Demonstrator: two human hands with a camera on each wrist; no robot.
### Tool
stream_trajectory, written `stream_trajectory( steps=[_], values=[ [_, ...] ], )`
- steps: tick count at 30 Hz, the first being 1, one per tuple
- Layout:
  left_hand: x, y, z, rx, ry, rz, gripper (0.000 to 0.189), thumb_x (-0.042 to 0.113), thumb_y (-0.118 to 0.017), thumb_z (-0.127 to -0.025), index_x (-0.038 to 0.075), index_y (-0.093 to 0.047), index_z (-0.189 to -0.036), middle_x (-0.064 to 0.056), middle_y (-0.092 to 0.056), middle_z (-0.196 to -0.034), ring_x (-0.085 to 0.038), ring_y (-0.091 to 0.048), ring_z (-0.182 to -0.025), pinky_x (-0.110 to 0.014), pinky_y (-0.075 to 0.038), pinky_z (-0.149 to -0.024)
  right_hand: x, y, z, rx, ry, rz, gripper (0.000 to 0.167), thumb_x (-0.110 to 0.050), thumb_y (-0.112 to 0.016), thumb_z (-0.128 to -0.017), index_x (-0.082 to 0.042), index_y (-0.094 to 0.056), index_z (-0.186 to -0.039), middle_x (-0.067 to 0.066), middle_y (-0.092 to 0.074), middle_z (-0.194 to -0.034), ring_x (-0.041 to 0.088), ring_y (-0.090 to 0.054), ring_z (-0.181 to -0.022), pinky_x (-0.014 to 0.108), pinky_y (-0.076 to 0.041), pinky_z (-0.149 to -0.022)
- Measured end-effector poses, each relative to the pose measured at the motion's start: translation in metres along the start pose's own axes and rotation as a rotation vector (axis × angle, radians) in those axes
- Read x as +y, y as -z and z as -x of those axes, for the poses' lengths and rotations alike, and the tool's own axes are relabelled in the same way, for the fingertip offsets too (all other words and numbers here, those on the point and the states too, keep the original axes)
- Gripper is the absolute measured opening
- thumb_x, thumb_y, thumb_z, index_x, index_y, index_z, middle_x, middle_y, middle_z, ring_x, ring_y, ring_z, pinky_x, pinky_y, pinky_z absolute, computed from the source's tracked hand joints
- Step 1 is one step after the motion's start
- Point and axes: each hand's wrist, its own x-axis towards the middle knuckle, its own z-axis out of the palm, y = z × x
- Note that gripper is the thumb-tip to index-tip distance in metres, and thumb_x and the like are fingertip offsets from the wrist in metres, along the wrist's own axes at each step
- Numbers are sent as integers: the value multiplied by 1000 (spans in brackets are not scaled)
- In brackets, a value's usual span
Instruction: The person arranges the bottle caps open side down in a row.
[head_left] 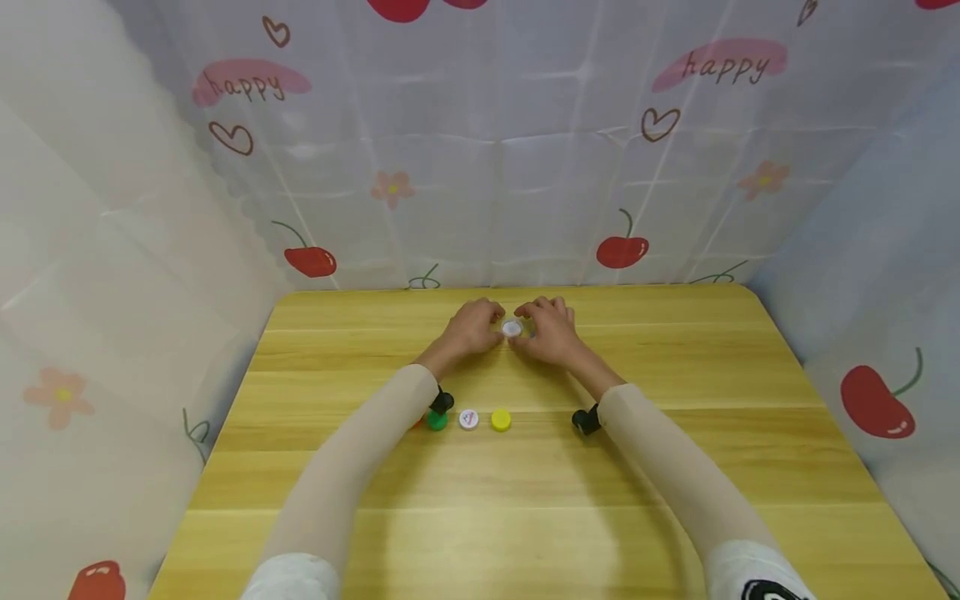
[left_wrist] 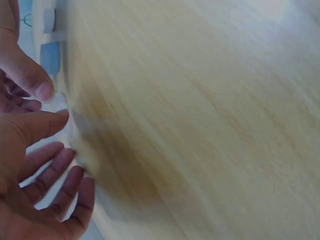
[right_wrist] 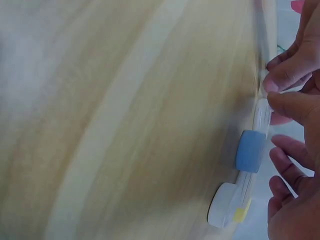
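At the back middle of the table, both hands meet around a small clear round piece with a white middle. My left hand holds it from the left, its thumb at the near edge. From the other side my right hand holds it with thumb and index finger. In the right wrist view the clear piece is close to the table, right by both thumbs. A blue cap-like piece and a white cap-like piece stand beside it, hidden under my right hand in the head view.
Nearer to me, a green cap, a white printed cap and a yellow cap lie in a row. An orange cap is mostly covered by my left arm. A patterned curtain hangs behind the table's far edge.
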Motion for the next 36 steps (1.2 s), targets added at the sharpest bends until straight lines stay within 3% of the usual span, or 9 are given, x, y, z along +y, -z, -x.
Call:
stream_trajectory(
  steps=[8,13,24,30,36],
  values=[
    [-2,-3,-4,-1,-27,-54,46,32,-81,-99,12,-71,-139,-8,-68,-130,-30,-63,-122,-46,-60,-100,7,-1,-8,-35,-31,35,51,-34,-79,-95,-6,-70,-137,18,-61,-128,38,-43,-123,55,-33,-101],
    [0,-6,-6,6,-28,-61,40,32,-81,-99,16,-74,-135,-7,-67,-129,-30,-63,-119,-46,-60,-96,10,-2,-8,-24,-32,49,45,-34,-81,-95,-6,-74,-130,18,-64,-123,36,-44,-116,52,-33,-94],
    [-3,-4,-9,4,-72,-66,36,33,-80,-99,16,-76,-131,-8,-68,-125,-29,-65,-115,-45,-60,-96,12,-1,-5,-13,-11,41,40,-34,-82,-94,-7,-77,-124,16,-66,-120,36,-46,-112,52,-33,-92],
    [-9,3,-1,27,-181,84,35,36,-82,-98,18,-77,-127,-1,-72,-121,-21,-66,-112,-41,-56,-100,18,7,4,39,99,-78,38,-29,-86,-92,-7,-78,-122,16,-66,-112,34,-46,-106,50,-35,-95],
    [-7,9,30,21,-253,267,33,39,-82,-98,23,-77,-126,6,-71,-119,-16,-63,-112,-40,-56,-98,16,17,30,33,173,-224,34,-25,-88,-91,-11,-78,-121,19,-65,-113,42,-47,-109,44,-36,-92]
  ],
)
